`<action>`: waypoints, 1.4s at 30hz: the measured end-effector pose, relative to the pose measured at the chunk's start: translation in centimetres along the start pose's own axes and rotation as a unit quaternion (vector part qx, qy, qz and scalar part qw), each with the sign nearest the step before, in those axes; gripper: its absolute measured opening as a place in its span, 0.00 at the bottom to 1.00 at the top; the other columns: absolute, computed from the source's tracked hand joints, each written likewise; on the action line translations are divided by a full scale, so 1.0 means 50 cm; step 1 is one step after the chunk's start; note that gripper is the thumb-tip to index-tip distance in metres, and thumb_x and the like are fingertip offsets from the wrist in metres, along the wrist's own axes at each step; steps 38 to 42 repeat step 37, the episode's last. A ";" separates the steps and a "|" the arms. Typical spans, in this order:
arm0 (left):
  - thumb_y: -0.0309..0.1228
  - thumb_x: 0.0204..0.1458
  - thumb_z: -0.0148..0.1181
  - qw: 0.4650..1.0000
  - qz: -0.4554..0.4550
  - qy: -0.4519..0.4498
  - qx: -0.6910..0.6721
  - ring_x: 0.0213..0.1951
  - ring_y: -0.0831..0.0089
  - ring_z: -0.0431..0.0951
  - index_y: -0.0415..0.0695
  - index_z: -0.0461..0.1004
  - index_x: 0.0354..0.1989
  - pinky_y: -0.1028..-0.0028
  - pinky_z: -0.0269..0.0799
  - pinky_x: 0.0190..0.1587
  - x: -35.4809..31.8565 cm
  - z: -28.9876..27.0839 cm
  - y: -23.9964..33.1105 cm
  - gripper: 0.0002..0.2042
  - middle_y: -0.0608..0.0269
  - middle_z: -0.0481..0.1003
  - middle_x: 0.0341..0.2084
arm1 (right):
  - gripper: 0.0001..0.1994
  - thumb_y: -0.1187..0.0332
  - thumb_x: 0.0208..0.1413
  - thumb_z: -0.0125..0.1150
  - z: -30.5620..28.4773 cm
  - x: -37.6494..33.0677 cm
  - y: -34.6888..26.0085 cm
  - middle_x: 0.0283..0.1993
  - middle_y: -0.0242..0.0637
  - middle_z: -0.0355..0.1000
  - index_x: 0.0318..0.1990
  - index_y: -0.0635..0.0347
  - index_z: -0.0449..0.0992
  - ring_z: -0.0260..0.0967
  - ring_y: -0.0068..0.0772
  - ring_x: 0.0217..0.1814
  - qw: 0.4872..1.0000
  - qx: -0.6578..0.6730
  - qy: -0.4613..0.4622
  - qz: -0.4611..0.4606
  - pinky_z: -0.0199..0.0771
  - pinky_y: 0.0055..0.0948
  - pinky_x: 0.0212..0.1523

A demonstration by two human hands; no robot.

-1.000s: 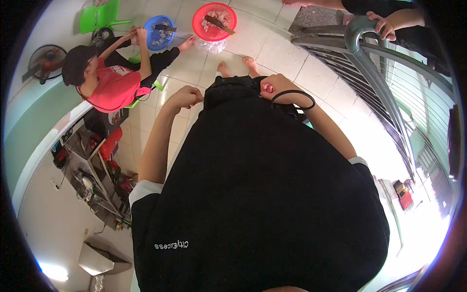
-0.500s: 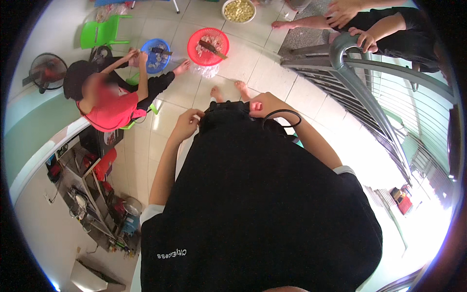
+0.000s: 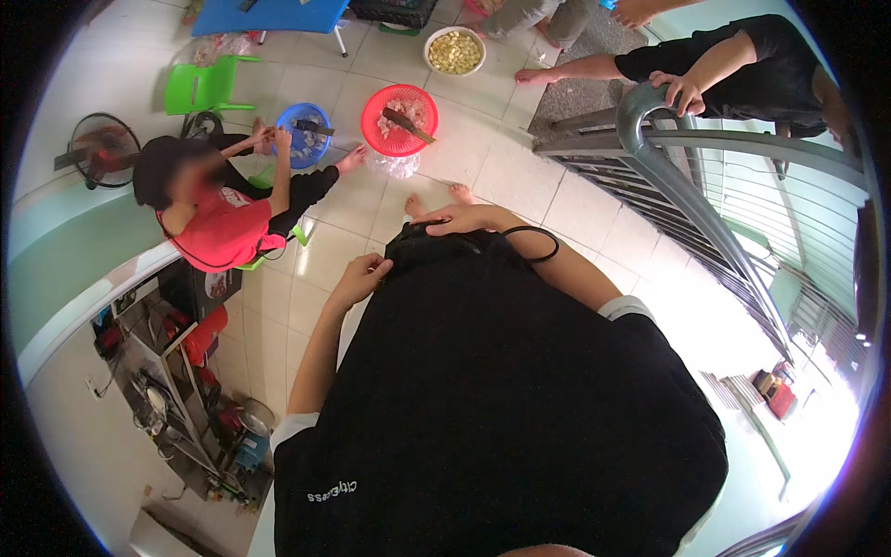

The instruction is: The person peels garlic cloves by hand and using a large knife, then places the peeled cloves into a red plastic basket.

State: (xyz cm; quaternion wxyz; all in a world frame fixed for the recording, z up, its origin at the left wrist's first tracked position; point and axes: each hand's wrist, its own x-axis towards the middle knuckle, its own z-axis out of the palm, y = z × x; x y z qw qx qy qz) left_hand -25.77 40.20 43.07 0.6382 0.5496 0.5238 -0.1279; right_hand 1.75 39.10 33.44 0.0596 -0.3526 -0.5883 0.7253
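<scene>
My left hand (image 3: pixel 365 277) is at the left side of my waist, its fingertips closed on the edge of the black shirt (image 3: pixel 501 390). My right hand (image 3: pixel 457 220) lies across the front of my waist with its fingers stretched out over dark gear (image 3: pixel 427 237); what sits under the palm is hidden. A black cable (image 3: pixel 549 243) loops around by my right wrist. On the tiles beyond my bare feet, a red basket (image 3: pixel 373 139) holds pale chopped pieces with a cleaver (image 3: pixel 406 123) across them.
At the left, a person in red (image 3: pixel 218 227) sits working over a blue basin (image 3: pixel 295 160). A green chair (image 3: pixel 200 88), a blue table (image 3: pixel 269 17) and a bowl of pale yellow pieces (image 3: pixel 455 53) stand farther off. At right, another person grips a metal railing (image 3: pixel 640 139).
My right hand has moved left and flattened over the front of my waist. My left hand stays at the shirt's edge. The view has tilted, showing more of the blue table.
</scene>
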 end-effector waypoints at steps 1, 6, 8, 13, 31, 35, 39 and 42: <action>0.40 0.59 0.50 0.999 0.016 0.035 -0.004 0.21 0.80 0.65 0.38 0.71 0.28 0.77 0.61 0.24 -0.005 0.007 0.005 0.16 0.68 0.68 0.18 | 0.32 0.43 0.58 0.48 -0.004 -0.002 -0.014 0.63 0.44 0.59 0.64 0.51 0.60 0.52 0.40 0.67 0.999 0.029 0.000 -0.041 0.45 0.34 0.67; 0.41 0.59 0.51 0.996 0.065 0.059 -0.032 0.17 0.83 0.60 0.42 0.69 0.26 0.79 0.53 0.19 0.005 0.012 -0.009 0.15 0.73 0.62 0.16 | 0.34 0.44 0.51 0.57 -0.022 -0.064 -0.090 0.64 0.41 0.60 0.65 0.43 0.59 0.43 0.43 0.68 0.997 0.072 0.001 -0.026 0.41 0.39 0.67; 0.38 0.57 0.51 0.985 -0.106 -0.050 -0.131 0.15 0.85 0.55 0.46 0.66 0.22 0.80 0.47 0.17 0.000 -0.006 0.054 0.13 0.76 0.57 0.14 | 0.36 0.45 0.48 0.61 -0.033 -0.080 -0.094 0.66 0.41 0.57 0.65 0.34 0.59 0.29 0.49 0.72 0.997 0.071 -0.004 0.002 0.31 0.46 0.68; 0.31 0.55 0.47 0.937 -0.104 -0.084 -0.322 0.12 0.86 0.51 0.47 0.65 0.19 0.80 0.42 0.15 0.051 -0.047 0.094 0.11 0.79 0.54 0.12 | 0.35 0.53 0.45 0.66 -0.057 -0.086 -0.072 0.57 0.39 0.68 0.62 0.53 0.64 0.62 0.32 0.58 0.998 0.050 0.024 -0.027 0.56 0.27 0.61; 0.41 0.52 0.53 0.991 0.038 0.116 0.059 0.32 0.55 0.78 0.40 0.77 0.37 0.63 0.71 0.37 0.252 -0.052 0.244 0.17 0.46 0.76 0.28 | 0.24 0.65 0.49 0.65 -0.172 -0.025 -0.056 0.53 0.39 0.70 0.56 0.58 0.71 0.65 0.32 0.56 0.981 0.147 0.123 0.016 0.59 0.31 0.60; 0.39 0.50 0.56 0.981 0.105 0.165 0.007 0.27 0.57 0.78 0.37 0.77 0.31 0.63 0.71 0.31 0.263 -0.094 0.277 0.15 0.49 0.76 0.23 | 0.13 0.71 0.52 0.61 -0.265 0.043 -0.106 0.49 0.39 0.73 0.46 0.61 0.78 0.70 0.31 0.48 0.974 0.177 0.137 0.032 0.65 0.31 0.56; 0.40 0.50 0.61 0.960 0.192 0.188 -0.080 0.19 0.66 0.71 0.39 0.78 0.29 0.66 0.66 0.26 0.277 -0.134 0.274 0.14 0.52 0.75 0.18 | 0.14 0.68 0.52 0.62 -0.328 0.054 -0.105 0.48 0.41 0.73 0.47 0.59 0.77 0.69 0.30 0.49 0.977 0.166 0.116 0.067 0.65 0.30 0.56; 0.40 0.50 0.61 0.960 0.192 0.188 -0.080 0.19 0.66 0.71 0.39 0.78 0.29 0.66 0.66 0.26 0.277 -0.134 0.274 0.14 0.52 0.75 0.18 | 0.14 0.68 0.52 0.62 -0.328 0.054 -0.105 0.48 0.41 0.73 0.47 0.59 0.77 0.69 0.30 0.49 0.977 0.166 0.116 0.067 0.65 0.30 0.56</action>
